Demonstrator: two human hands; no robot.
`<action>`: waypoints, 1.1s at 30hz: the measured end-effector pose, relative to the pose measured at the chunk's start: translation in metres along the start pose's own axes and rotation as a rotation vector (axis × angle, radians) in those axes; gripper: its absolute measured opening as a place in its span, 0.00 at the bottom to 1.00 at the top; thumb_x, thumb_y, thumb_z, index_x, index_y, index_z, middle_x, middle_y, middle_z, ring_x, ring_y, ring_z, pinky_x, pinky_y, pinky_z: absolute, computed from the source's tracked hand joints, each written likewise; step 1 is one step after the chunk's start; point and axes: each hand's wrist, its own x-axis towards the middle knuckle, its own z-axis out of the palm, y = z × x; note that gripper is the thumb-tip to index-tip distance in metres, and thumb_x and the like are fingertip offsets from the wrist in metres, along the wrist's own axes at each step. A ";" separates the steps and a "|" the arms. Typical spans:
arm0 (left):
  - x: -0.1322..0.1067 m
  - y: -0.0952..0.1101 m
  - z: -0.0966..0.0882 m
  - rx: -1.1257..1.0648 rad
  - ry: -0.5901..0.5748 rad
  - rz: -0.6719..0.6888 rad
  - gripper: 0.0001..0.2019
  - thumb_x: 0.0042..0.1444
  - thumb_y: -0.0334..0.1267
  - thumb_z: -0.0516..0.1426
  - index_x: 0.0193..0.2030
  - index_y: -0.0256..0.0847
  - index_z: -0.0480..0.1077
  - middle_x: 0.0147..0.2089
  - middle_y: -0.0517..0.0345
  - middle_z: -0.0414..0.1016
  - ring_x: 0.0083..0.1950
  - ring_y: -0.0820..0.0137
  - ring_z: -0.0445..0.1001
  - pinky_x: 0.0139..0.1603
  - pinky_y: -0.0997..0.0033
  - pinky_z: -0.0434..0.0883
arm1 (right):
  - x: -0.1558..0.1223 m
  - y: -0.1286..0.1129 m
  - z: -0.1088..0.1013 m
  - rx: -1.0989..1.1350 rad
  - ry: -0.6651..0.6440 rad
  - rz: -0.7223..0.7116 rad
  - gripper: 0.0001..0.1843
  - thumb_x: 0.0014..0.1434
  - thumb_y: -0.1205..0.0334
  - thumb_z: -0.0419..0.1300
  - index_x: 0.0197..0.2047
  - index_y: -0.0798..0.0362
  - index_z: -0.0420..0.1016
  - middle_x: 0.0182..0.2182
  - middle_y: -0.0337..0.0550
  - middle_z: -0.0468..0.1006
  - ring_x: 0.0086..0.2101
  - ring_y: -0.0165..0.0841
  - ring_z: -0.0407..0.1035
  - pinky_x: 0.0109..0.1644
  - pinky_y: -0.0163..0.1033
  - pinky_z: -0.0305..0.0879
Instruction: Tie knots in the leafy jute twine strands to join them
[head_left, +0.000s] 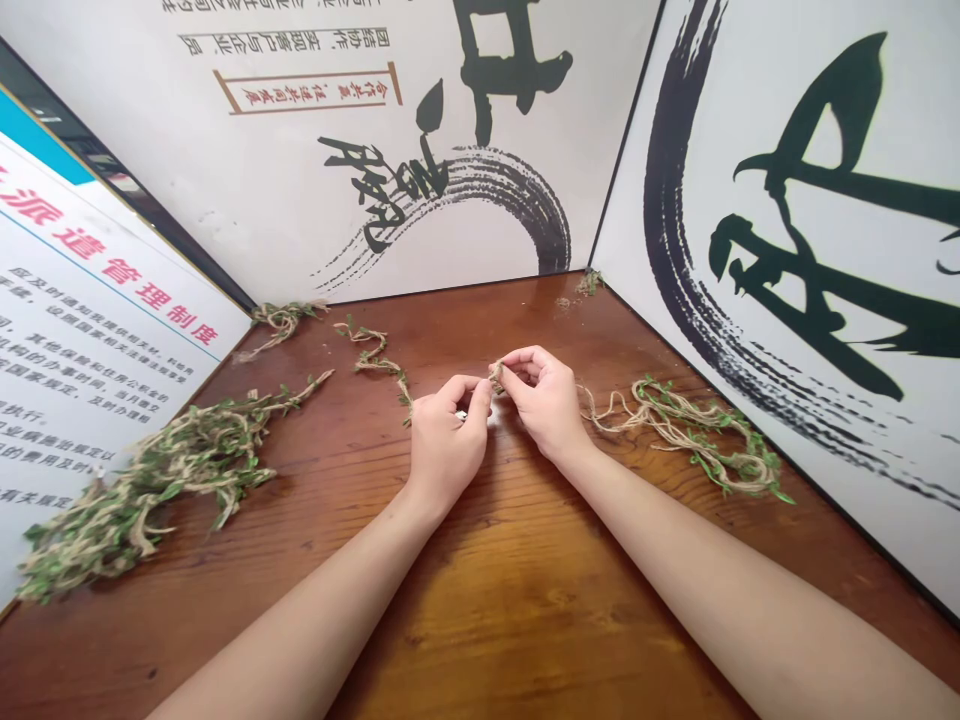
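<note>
Jute twine [495, 376], leafy and rough, pinched between both hands [450, 440].

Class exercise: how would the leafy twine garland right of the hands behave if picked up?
Probably floppy: the leafy twine garland lies in slack, curving loops on the wooden table. It likely feels light, being thin twine and small leaves. Its loose strands may snag each other when lifted.

Wooden tabletop [510, 620], calligraphy panels [780, 260], printed notice board [97, 340]
</note>
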 end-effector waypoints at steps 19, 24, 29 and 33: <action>0.000 -0.006 0.002 0.013 0.162 -0.004 0.04 0.58 0.35 0.63 0.40 0.40 0.78 0.38 0.57 0.82 0.41 0.68 0.80 0.46 0.67 0.74 | -0.002 -0.001 0.000 0.041 -0.255 0.012 0.09 0.55 0.56 0.66 0.38 0.52 0.78 0.34 0.42 0.82 0.34 0.33 0.75 0.38 0.39 0.72; 0.002 -0.006 0.002 0.071 0.150 -0.125 0.07 0.57 0.40 0.65 0.42 0.41 0.79 0.41 0.56 0.82 0.42 0.66 0.79 0.48 0.63 0.73 | -0.002 0.001 0.001 0.088 -0.253 0.008 0.09 0.58 0.55 0.64 0.38 0.51 0.77 0.34 0.42 0.82 0.36 0.34 0.76 0.42 0.41 0.73; 0.004 -0.007 0.001 0.034 0.096 -0.090 0.08 0.59 0.40 0.63 0.42 0.45 0.83 0.38 0.57 0.80 0.39 0.68 0.77 0.45 0.66 0.73 | -0.002 0.001 0.001 0.097 -0.216 0.015 0.09 0.57 0.57 0.65 0.41 0.50 0.78 0.38 0.44 0.84 0.40 0.37 0.78 0.47 0.45 0.74; 0.005 -0.005 -0.002 -0.047 0.136 -0.088 0.07 0.58 0.41 0.63 0.38 0.43 0.83 0.37 0.56 0.81 0.39 0.68 0.77 0.44 0.67 0.72 | -0.002 -0.001 0.000 0.100 -0.170 0.044 0.09 0.57 0.60 0.63 0.43 0.50 0.78 0.37 0.43 0.84 0.40 0.37 0.79 0.47 0.45 0.74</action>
